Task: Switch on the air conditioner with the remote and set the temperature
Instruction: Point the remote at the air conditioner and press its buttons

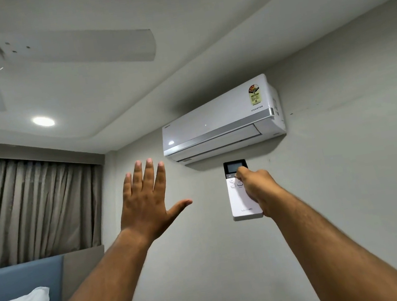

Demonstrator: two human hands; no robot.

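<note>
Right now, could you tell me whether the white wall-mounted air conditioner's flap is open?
Shut: the air conditioner's flap lies flush, no gap showing.

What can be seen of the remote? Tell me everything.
The remote is a slim white bar that looks like plastic, with a dark display panel at its top end and pale round buttons just below. Grey lettering sits near its bottom end. It is held upright, display end toward the air conditioner above. Only the right hand touches it, gripping its right side with the thumb on the buttons. The display's readout cannot be made out.
</note>
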